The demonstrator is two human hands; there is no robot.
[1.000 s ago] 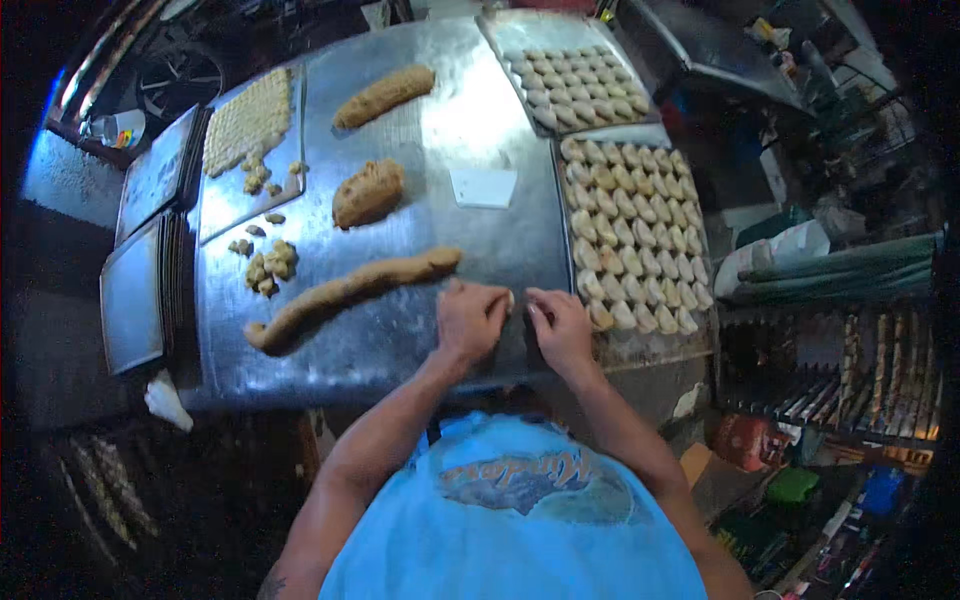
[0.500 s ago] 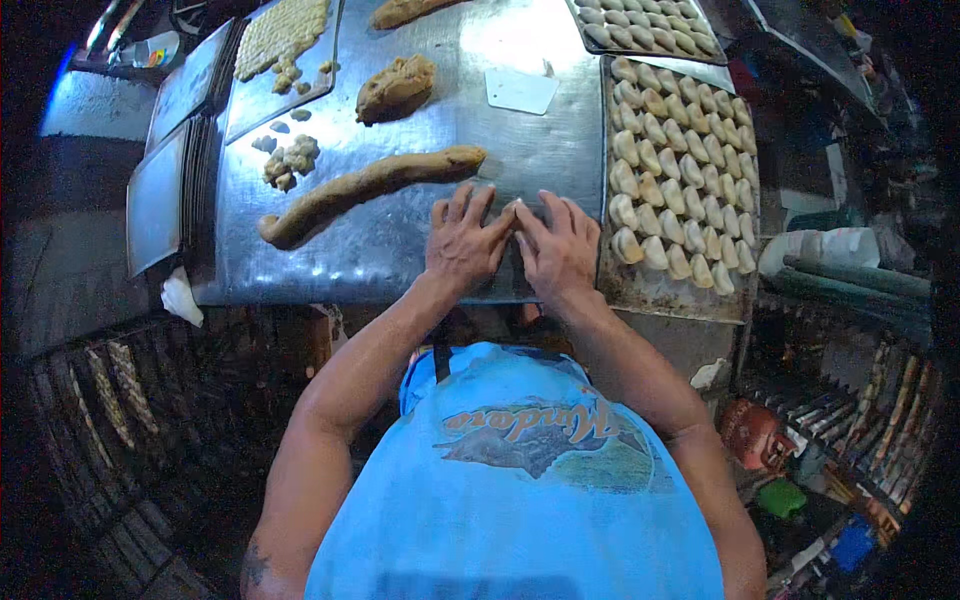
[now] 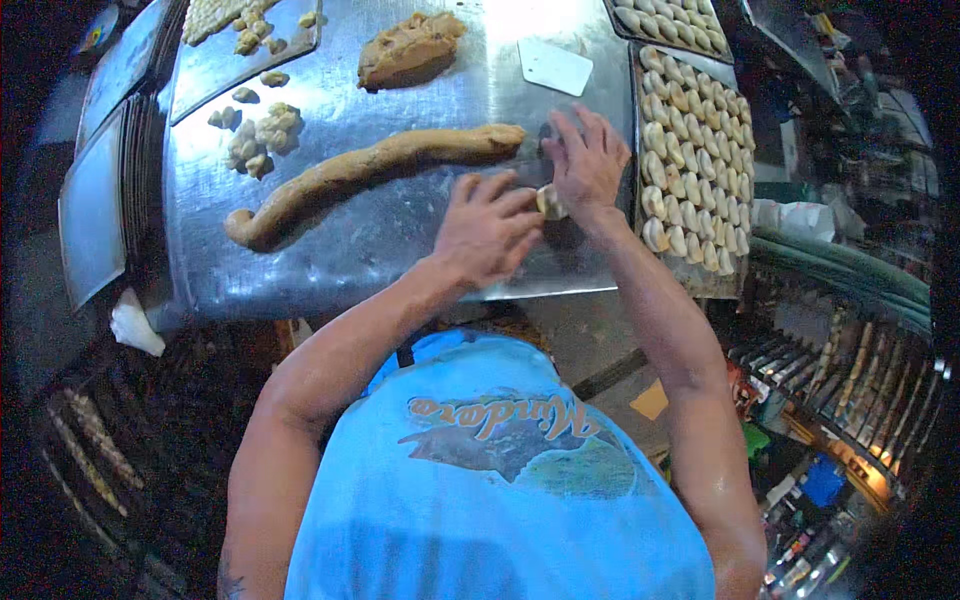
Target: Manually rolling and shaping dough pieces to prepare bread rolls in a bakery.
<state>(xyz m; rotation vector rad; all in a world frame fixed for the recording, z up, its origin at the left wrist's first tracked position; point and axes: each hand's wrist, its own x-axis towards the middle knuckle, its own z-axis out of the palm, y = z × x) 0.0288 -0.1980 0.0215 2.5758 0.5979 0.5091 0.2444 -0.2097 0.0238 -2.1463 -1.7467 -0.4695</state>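
Spreads the fingers (image 3: pixel 490 188) of the left hand (image 3: pixel 482 225) loosely, back of the hand upward, knuckles slightly bent, above the near part of a shiny metal table (image 3: pixel 390 235). Points them toward a small pale piece of dough (image 3: pixel 549 202), in the gap between the left fingertips and the right wrist; cannot tell any contact there. Stretches the fingers of the right hand (image 3: pixel 588 180) forward, parted too, thumb toward the left, near the right end of a long brown dough roll (image 3: pixel 360 165); cannot see under the palm. Bends both elbows outward and slants both forearms inward, on either side of a light blue printed shirt (image 3: pixel 500 530).

On the table, beyond the hands: a flat white scraper (image 3: pixel 555 66) and, left of it, a rough dough lump (image 3: pixel 410 50). Farther left, beyond the roll, a loose cluster of dough bits (image 3: pixel 275 128), near a flat sheet (image 3: pixel 210 85) with small pale pieces (image 3: pixel 210 20) on it. Along the right edge, close rows of folded pastries (image 3: pixel 690 150), with another batch (image 3: pixel 672 22) beyond.

Around the table, a dim room: leaning stacked trays (image 3: pixel 95 200) at left, rolled green cloth (image 3: pixel 840 270) and a slatted rack (image 3: pixel 850 390) at right.
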